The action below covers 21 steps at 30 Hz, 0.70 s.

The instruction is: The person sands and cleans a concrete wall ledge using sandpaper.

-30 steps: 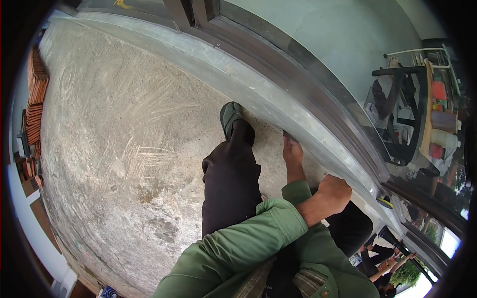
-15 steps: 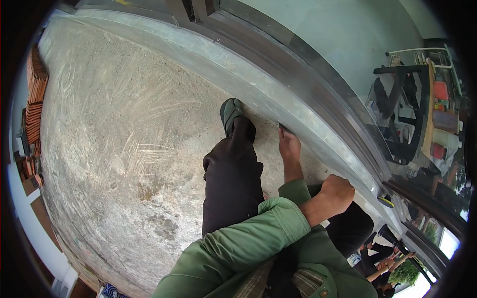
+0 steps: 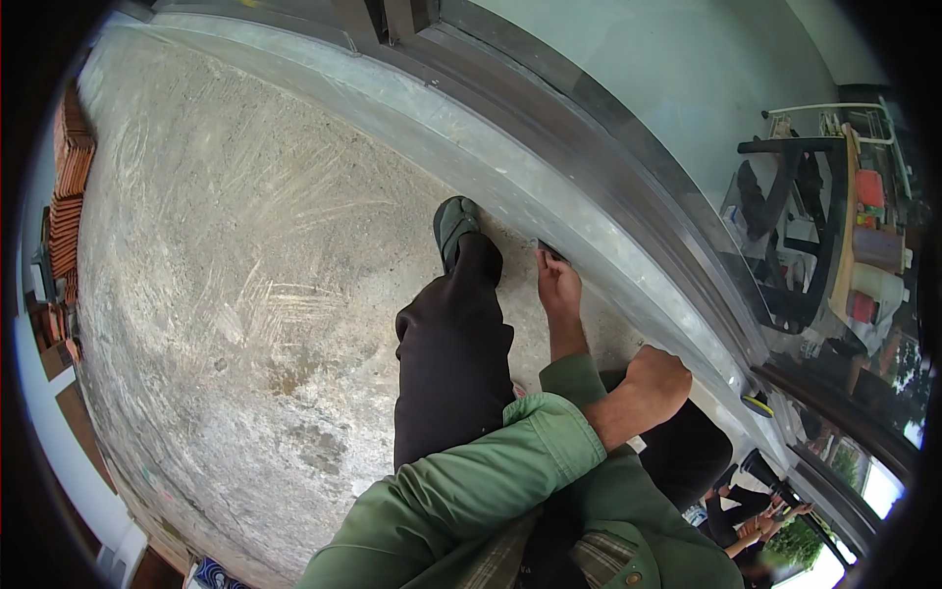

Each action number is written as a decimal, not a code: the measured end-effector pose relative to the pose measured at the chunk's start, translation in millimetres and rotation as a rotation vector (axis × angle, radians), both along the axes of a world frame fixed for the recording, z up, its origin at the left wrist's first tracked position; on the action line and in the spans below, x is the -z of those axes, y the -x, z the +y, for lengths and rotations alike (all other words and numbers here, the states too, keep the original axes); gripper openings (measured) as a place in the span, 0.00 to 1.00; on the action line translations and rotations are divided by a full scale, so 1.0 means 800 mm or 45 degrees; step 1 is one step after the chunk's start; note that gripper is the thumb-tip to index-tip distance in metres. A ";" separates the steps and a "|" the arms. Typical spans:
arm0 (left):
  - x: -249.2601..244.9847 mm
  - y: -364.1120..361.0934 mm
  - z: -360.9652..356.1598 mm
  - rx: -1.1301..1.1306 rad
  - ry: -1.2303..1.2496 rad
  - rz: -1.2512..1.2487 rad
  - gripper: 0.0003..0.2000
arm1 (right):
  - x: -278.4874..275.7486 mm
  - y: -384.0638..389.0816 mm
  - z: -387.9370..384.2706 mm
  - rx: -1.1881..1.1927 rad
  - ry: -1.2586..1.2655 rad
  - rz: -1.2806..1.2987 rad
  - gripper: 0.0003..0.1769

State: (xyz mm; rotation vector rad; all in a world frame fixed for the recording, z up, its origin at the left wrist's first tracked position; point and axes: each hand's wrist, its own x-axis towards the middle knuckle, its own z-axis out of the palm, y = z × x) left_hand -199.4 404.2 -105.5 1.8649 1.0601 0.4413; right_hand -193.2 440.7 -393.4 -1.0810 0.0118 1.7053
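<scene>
My right hand (image 3: 560,285) reaches low to the foot of the grey wall (image 3: 491,196). Its fingers pinch a small dark flat piece (image 3: 551,250), held where the wall meets the concrete floor (image 3: 245,216); its exact kind does not show. My left hand (image 3: 657,384) is closed in a fist above my bent knee, its arm crossing over the right forearm. The curled fingertips face away, so anything inside that fist is hidden. My outstretched leg ends in a dark shoe (image 3: 454,228) close to the wall.
A dark metal frame (image 3: 589,142) with glass runs above the wall. A yellow and black object (image 3: 757,404) lies on the ledge. Stacked orange tiles (image 3: 69,206) stand far left. Behind the glass is a cluttered table (image 3: 841,275). Another person (image 3: 751,515) sits at lower right.
My right hand has shifted slightly left along the wall's foot, and more of the dark piece shows. My left fist stays closed, a little further left in view.
</scene>
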 end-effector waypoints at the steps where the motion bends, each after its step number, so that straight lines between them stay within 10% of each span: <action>1: -0.001 0.003 0.004 -0.010 0.001 0.002 0.05 | -0.008 0.003 -0.001 0.024 -0.078 0.035 0.27; 21: 0.007 -0.003 0.000 0.050 -0.016 0.104 0.06 | -0.059 0.026 -0.002 0.101 -0.144 0.128 0.27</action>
